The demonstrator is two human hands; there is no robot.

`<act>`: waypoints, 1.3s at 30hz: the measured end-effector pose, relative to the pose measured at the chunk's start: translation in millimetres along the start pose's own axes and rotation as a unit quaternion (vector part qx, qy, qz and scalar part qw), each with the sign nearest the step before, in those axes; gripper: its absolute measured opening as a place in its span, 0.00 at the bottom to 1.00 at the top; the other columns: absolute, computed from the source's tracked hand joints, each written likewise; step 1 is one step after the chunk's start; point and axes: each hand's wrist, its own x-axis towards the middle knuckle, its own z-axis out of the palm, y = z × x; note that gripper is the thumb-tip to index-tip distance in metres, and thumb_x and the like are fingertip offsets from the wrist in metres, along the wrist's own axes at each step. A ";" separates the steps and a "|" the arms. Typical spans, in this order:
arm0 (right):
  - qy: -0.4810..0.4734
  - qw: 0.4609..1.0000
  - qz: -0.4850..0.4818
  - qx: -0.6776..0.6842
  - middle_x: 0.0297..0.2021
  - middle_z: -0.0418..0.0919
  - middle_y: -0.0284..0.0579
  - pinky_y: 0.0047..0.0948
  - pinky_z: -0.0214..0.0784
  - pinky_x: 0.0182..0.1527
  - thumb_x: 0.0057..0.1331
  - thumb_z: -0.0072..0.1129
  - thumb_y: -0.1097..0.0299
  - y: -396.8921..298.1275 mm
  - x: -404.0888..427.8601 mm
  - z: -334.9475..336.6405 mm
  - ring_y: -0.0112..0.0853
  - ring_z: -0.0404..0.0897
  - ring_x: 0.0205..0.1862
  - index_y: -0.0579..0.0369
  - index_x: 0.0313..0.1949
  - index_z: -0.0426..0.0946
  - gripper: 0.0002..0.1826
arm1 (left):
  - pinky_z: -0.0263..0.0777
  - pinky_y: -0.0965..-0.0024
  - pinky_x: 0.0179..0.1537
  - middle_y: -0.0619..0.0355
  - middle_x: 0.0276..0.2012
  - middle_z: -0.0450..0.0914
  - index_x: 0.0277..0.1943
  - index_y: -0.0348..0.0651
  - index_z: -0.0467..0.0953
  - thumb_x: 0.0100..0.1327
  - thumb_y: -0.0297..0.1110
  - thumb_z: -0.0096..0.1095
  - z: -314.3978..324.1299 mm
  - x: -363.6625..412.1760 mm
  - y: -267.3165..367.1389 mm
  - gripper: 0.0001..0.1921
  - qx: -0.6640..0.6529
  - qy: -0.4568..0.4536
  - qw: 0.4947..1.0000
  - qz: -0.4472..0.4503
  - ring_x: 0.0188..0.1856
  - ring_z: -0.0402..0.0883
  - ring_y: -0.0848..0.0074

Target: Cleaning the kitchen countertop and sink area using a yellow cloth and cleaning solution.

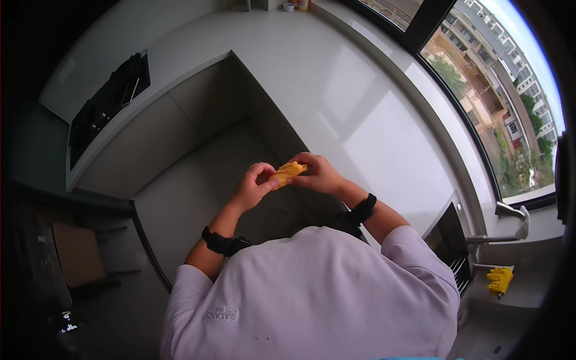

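In front of my chest, above the floor and near the edge of the light countertop (360, 112), both hands hold a small crumpled orange-yellow item (288, 173), perhaps a cloth; its exact kind is not clear. My left hand (255, 186) pinches its left end between thumb and fingers. My right hand (318, 173) grips its right end the same way. Black straps circle both forearms.
A black cooktop (110, 108) with a phone-like object (130, 92) lies at the left. On the right are a sink (450, 243), a faucet (499, 238) and yellow gloves (499, 280). A chair (78, 254) stands at lower left. Small containers (288, 7) sit at the far counter end.
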 end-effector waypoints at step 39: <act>-0.129 0.976 0.024 -0.176 0.33 0.77 0.47 0.35 0.70 0.40 0.53 0.65 0.60 -32.6 424.2 -4.4 0.38 0.79 0.39 0.60 0.36 0.73 0.18 | 0.69 0.75 0.36 0.64 0.28 0.74 0.36 0.37 0.73 0.64 0.27 0.62 -376.5 272.8 6.4 0.05 0.086 -0.045 0.995 0.018 0.32 0.72 0.82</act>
